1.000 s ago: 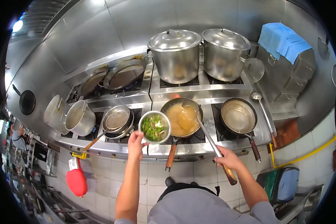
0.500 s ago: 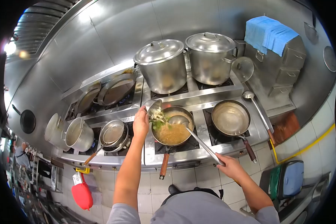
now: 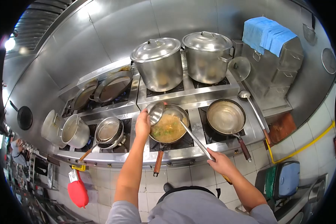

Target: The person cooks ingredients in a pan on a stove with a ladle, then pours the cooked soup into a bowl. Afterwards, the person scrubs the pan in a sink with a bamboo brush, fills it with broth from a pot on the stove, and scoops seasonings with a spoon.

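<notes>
My left hand [image 3: 142,124] grips a small metal bowl [image 3: 156,112] by its edge, tipped over the left side of a frying pan [image 3: 158,162] with a wooden handle. The bowl's shiny inside shows and looks bare. Brownish, soupy food [image 3: 167,128] with green bits fills the pan. My right hand [image 3: 221,164] is closed around the end of a long metal ladle [image 3: 198,141]. The ladle's head is at the far side of the same pan, partly hidden by the food.
A second pan [image 3: 226,117] with pale liquid stands to the right, beside another ladle [image 3: 255,107]. Two large lidded pots [image 3: 158,69] stand behind. Left are a strainer [image 3: 108,130] over a pot and deep pots [image 3: 75,130]. Blue cloths [image 3: 268,35] lie on a metal cabinet.
White and green pieces falling from the bowl are now in the pan. The bowl has turned further over. The ladle's head has moved slightly toward the pan's far side.
</notes>
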`<state>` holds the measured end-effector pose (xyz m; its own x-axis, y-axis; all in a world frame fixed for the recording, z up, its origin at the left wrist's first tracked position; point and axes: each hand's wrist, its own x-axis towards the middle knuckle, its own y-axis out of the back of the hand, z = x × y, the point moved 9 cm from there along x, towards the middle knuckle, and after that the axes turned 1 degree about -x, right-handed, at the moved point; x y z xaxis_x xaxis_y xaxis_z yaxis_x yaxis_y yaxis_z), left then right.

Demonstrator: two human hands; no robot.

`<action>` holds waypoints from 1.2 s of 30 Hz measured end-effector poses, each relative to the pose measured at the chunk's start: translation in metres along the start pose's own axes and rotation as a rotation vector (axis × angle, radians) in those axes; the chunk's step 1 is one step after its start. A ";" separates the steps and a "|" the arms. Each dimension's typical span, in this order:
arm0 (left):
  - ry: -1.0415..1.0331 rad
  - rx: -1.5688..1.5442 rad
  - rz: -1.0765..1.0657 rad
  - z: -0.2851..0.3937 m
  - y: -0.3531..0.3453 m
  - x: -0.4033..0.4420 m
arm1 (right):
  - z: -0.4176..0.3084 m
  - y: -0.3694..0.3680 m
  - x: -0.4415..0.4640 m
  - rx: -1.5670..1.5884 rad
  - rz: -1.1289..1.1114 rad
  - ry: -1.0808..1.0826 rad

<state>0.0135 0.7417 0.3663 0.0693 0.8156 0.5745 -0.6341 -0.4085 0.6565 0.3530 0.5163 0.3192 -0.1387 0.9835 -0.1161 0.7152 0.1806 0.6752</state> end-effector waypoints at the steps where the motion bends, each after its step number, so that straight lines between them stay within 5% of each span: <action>1: -0.052 0.010 0.195 -0.005 0.015 -0.008 | -0.001 -0.002 0.006 -0.004 -0.008 0.007; 2: -0.043 0.018 0.202 -0.017 0.016 -0.020 | -0.001 -0.007 0.017 -0.015 -0.003 0.018; 4: 0.563 -0.596 0.244 -0.078 0.015 -0.057 | 0.010 -0.022 0.047 -0.025 -0.005 0.038; 6: 0.651 -0.781 0.331 -0.080 0.038 -0.094 | 0.021 -0.028 0.079 -0.238 0.064 0.092; 12: 0.889 -0.882 0.516 -0.110 0.133 -0.268 | 0.012 -0.032 0.087 -0.402 -0.187 0.107; 14: 1.007 -0.846 0.626 -0.116 0.165 -0.337 | 0.007 -0.049 0.052 0.192 -0.556 -0.324; 18: 1.162 -0.782 0.792 -0.139 0.192 -0.476 | -0.021 -0.053 0.051 0.586 -0.690 -0.444; 20: 1.219 -0.768 0.846 -0.142 0.198 -0.526 | -0.035 -0.068 0.062 1.329 -0.749 -0.515; 21: 1.261 -0.736 0.856 -0.146 0.199 -0.554 | -0.028 -0.081 0.068 1.451 -0.706 -0.566; 22: 1.305 -0.705 0.864 -0.148 0.199 -0.583 | -0.023 -0.098 0.068 1.430 -0.711 -0.568; 26: 1.426 -0.591 0.924 -0.140 0.210 -0.687 | 0.002 -0.139 0.079 0.348 -0.306 -0.141; 28: 1.488 -0.542 0.988 -0.127 0.227 -0.736 | 0.024 -0.164 0.090 0.046 -0.078 0.248; 29: 1.493 -0.551 0.990 -0.125 0.232 -0.760 | 0.000 -0.150 0.082 0.037 -0.078 0.250; 31: 1.512 -0.537 1.072 -0.124 0.244 -0.810 | -0.051 -0.136 0.053 0.630 -0.425 -0.422; 32: 1.512 -0.551 1.080 -0.125 0.248 -0.825 | -0.061 -0.134 0.053 0.956 -0.614 -0.450; 34: 1.569 -0.500 1.077 -0.120 0.258 -0.860 | -0.076 -0.146 0.076 1.398 -0.476 -0.378; 36: 1.568 -0.522 1.104 -0.118 0.266 -0.893 | -0.058 -0.156 0.089 0.777 -0.286 -0.149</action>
<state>-0.3082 -0.0466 -0.0294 -0.8724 0.0395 -0.4871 -0.0636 -0.9974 0.0330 0.1892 0.5752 0.2453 -0.3338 0.8798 -0.3383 0.9419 0.3256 -0.0825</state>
